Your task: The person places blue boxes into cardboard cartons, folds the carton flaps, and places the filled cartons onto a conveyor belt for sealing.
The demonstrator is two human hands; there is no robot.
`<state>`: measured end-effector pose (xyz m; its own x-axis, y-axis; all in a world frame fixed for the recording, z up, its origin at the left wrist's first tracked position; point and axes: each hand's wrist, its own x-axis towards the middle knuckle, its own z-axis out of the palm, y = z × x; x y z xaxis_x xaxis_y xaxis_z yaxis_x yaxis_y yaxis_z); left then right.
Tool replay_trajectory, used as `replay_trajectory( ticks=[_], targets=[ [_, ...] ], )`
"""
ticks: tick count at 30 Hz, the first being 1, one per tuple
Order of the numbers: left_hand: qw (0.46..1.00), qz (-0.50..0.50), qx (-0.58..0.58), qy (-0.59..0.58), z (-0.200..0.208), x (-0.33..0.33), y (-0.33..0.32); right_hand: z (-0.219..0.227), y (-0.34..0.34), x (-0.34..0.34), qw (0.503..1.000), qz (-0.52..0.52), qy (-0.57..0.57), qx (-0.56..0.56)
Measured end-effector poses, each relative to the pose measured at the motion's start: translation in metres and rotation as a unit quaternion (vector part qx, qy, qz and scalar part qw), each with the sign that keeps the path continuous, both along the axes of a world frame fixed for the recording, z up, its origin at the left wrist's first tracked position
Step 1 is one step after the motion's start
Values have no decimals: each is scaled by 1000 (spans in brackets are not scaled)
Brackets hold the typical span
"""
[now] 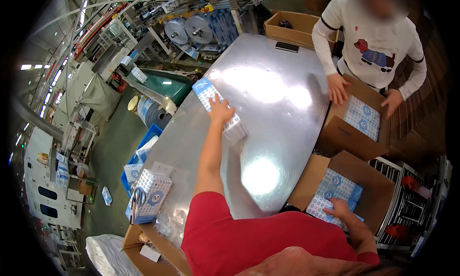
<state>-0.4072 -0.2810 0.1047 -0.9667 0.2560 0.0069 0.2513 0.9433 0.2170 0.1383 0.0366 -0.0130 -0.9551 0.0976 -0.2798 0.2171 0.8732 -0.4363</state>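
Observation:
Over the metal table, my left arm reaches forward, and my left hand (221, 112) grips a long blue-and-white printed pack (205, 90) across its middle. The far end of that pack is plain blue; its near end carries a small repeated pattern. Down at my right, an open cardboard carton (371, 180) holds several similar packs (339, 182). Inside it my right hand (341, 209) is closed on the edge of a white patterned pack (320, 207), partly covering it.
Opposite, a co-worker (383, 41) has both hands at another open carton (352, 134) of packs. A phone (287, 47) lies on the metal table (258, 117). Scissors (139, 198) stand by a patterned box (155, 187) at left. A roller conveyor (390, 168) runs at right.

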Motion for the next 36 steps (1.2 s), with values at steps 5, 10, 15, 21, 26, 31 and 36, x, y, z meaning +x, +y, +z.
replay_trajectory(
  ticks=[5,10,15,21,26,31,36],
  targets=[
    [982,-186,-3,24,13,118,14,53,-8,-69,974,18,215,-64],
    [896,-442,46,-5,22,243,2,126,-51,-179,920,194,338,-25],
    [851,-500,160,-5,37,287,-6,169,-98,-241,903,369,206,83],
    [921,-271,280,14,-4,242,-17,157,-100,-257,905,380,186,48],
    [963,-8,251,96,-85,139,-42,156,-100,-258,913,357,194,28],
    [901,218,291,238,-64,31,-65,157,-104,-261,917,352,185,27],
    [868,337,279,236,-22,-14,-9,164,-98,-259,929,326,170,42]
  ],
)
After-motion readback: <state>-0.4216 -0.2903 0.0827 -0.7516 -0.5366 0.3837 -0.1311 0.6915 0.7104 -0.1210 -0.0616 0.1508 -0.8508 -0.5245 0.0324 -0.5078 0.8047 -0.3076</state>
